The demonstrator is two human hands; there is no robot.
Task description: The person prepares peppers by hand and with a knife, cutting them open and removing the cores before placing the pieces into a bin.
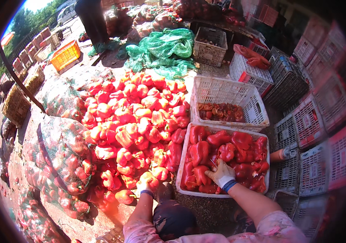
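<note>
My left hand [144, 186], in a pale glove, grips a whole red bell pepper [150, 180] at the near edge of a large sunlit heap of red bell peppers [130, 114]. Gloved too, my right hand [223, 175] is over a white plastic crate [182, 174] filled with red bell peppers [199, 152]. From its fingers sticks a thin metal blade [213, 162], seemingly a small knife; the handle is hidden. Another whole pepper [125, 196] lies on the ground just left of my left hand.
Behind the filled crate, a second white crate [230, 86] holds reddish pepper scraps [221, 112]. Net sacks of peppers [66, 152] stand at left, and stacked crates [308, 117] line the right. Green netting [163, 48] lies beyond the heap, near a standing person [92, 21].
</note>
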